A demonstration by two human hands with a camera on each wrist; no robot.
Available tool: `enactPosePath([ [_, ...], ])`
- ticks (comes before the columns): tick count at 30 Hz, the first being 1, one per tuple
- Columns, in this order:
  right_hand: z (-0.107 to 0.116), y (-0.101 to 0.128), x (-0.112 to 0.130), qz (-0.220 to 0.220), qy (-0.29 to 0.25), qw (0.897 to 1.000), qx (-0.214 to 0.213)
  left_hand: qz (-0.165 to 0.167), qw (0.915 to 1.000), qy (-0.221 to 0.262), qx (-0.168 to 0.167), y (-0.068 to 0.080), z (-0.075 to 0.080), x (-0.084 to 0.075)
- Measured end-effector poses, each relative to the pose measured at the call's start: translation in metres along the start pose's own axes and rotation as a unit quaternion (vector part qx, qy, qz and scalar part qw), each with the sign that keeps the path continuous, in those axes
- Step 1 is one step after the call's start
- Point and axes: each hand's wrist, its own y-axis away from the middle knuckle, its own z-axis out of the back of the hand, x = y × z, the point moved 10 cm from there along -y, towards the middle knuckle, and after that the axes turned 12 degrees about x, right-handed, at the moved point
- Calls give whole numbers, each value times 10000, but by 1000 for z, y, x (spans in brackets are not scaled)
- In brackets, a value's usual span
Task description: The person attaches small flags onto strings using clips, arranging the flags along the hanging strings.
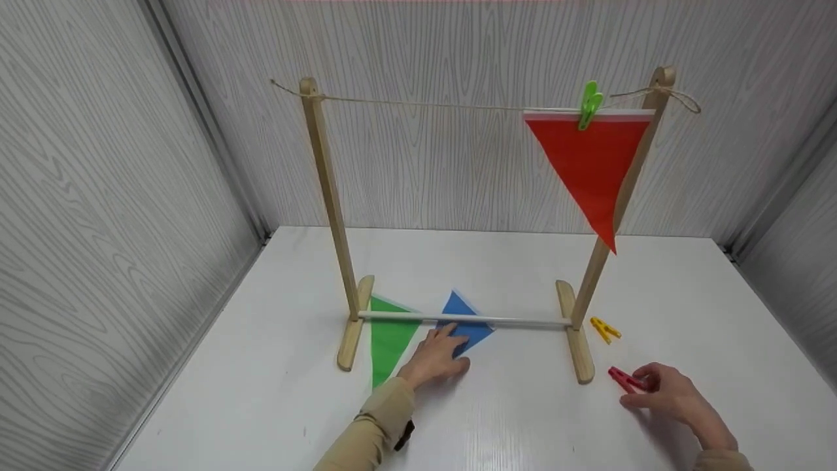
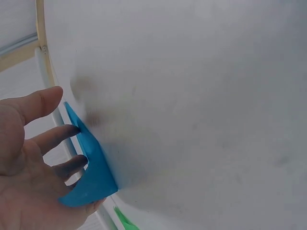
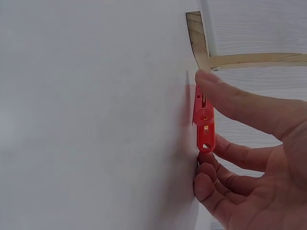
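My left hand (image 1: 435, 361) lies loosely spread on the blue pennant (image 1: 475, 333) beneath the rod (image 1: 529, 321), perhaps steadying it; my right hand (image 1: 673, 394) curls round the red clip (image 1: 620, 377); the green clip (image 1: 590, 104) pins the red pennant (image 1: 592, 163) to the string (image 1: 418, 104)

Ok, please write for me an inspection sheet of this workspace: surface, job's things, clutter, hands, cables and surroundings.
Surface: white tabletop, a few small marks.
Job's things: red triangular pennant, clipped by a green plastic clothespin to beige twine on a wooden two-post frame; green triangular pennant and blue triangular pennant on the tabletop; yellow plastic clothespin beside the frame.
Clutter: nothing seen.
Hands: left hand touches the blue pennant; right hand pinches a red plastic clothespin.
Cables: nothing seen.
Surroundings: grey wood-grain panels on three sides.
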Motion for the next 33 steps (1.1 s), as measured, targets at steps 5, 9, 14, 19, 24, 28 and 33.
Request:
enactPosePath([
  [5, 1, -1, -1, -26, 13, 10000, -1, -156, 9989, 72, -440, 2, 7, -1],
  [9, 2, -1, -2, -70, -9, 10000, 26, -295, 9963, 228, -769, 5, 13, -3],
  [14, 1, -1, -5, -113, -26, 9999, 59, -282, 9946, 360, -935, 6, 16, -3],
  [19, 1, -1, -5, -150, -90, 9998, 99, -152, 9928, 270, -1161, 2, 20, -2],
  [24, 1, -1, -6, -175, -153, 9997, 105, -82, 9899, 151, -1405, -4, 22, -4],
  [28, 1, -1, -6, -180, -151, 9997, 118, 88, 9876, -93, -1566, -7, 21, -3],
  [33, 1, -1, -5, -129, -112, 9998, 115, 352, 9839, -478, -1686, -9, 19, -5],
])
